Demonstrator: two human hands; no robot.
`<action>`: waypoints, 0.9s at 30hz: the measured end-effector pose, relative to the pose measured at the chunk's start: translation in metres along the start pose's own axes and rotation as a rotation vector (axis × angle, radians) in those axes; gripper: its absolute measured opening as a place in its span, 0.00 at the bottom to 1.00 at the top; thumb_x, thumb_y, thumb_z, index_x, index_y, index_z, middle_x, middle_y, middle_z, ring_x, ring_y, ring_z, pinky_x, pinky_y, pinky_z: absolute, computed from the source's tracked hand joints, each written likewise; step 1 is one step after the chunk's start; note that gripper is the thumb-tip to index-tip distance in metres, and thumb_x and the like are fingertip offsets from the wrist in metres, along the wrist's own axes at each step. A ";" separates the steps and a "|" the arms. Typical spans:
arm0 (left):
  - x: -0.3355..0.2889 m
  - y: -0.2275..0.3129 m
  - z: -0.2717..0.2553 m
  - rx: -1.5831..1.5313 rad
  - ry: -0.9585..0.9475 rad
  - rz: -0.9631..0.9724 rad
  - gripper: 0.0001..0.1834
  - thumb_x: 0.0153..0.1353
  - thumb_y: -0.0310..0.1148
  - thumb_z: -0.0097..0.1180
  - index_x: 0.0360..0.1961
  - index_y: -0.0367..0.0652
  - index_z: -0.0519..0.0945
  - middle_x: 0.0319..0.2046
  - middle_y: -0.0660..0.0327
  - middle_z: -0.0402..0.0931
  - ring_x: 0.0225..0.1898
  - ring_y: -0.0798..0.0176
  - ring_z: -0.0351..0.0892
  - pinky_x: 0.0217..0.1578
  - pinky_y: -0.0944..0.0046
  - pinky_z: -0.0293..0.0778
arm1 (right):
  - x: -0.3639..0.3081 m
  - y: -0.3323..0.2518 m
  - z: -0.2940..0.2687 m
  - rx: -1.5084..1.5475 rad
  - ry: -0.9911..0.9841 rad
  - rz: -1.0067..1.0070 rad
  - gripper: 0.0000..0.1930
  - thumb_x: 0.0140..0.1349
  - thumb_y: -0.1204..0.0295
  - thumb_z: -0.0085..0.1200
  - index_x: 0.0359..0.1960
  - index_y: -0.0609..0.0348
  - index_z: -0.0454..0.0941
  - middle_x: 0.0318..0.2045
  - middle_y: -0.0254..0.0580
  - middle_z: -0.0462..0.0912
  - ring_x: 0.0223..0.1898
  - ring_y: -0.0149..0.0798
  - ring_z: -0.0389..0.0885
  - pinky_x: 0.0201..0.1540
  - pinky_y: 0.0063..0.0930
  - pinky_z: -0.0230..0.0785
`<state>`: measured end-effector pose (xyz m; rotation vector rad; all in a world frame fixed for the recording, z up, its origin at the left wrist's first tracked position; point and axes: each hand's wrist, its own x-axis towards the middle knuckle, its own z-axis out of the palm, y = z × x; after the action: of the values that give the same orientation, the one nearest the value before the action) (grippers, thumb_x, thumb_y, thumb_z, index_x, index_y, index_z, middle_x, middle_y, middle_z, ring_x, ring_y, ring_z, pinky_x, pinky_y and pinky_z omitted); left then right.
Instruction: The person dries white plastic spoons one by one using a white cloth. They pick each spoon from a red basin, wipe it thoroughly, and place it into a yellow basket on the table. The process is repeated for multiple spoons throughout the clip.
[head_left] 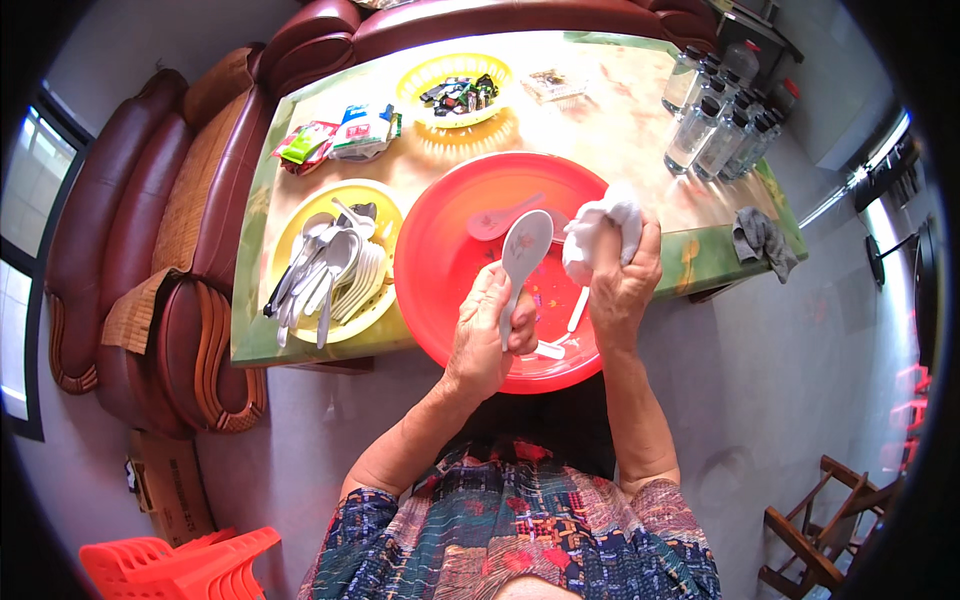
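Observation:
My left hand grips a white soup spoon by its handle, with the flower-patterned bowl of the spoon pointing up. Bunched in my right hand is a white cloth, held a little to the right of the spoon and apart from it. Both hands are over a large red basin. Inside the basin lie more spoons, among them a pale one at the far side and a white handle near my right wrist. A yellow basket to the left holds several spoons and other utensils.
Farther back on the table stand a yellow basket of small dark packets and some plastic packages. Capped bottles cluster at the far right, near a grey cloth on the edge. Red stools sit low left; a sofa lines the left.

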<state>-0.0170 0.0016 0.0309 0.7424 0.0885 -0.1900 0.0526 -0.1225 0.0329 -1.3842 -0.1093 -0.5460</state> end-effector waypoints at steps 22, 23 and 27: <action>0.026 -0.009 -0.024 -0.293 -0.016 0.021 0.19 0.69 0.45 0.41 0.48 0.41 0.73 0.35 0.62 0.76 0.37 0.67 0.77 0.40 0.65 0.75 | -0.058 -0.029 -0.006 -0.783 -0.672 -0.343 0.17 0.46 0.76 0.58 0.41 0.60 0.74 0.34 0.45 0.72 0.29 0.49 0.78 0.26 0.39 0.71; 0.028 -0.010 -0.038 -0.270 -0.088 0.032 0.18 0.69 0.44 0.42 0.48 0.41 0.73 0.35 0.62 0.76 0.36 0.68 0.76 0.39 0.66 0.75 | -0.061 -0.030 -0.008 -0.761 -0.697 -0.346 0.17 0.46 0.77 0.58 0.41 0.61 0.75 0.33 0.45 0.72 0.28 0.49 0.78 0.27 0.38 0.72; 0.027 -0.013 -0.037 -0.118 0.082 0.075 0.19 0.68 0.42 0.44 0.51 0.37 0.73 0.33 0.63 0.75 0.35 0.69 0.75 0.39 0.68 0.74 | -0.035 -0.031 -0.031 -0.389 -0.942 -0.160 0.16 0.51 0.76 0.56 0.44 0.63 0.75 0.34 0.47 0.75 0.32 0.45 0.80 0.35 0.34 0.74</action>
<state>0.0060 0.0134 -0.0086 0.6345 0.1481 -0.0817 0.0009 -0.1440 0.0414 -1.9332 -0.9170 0.0057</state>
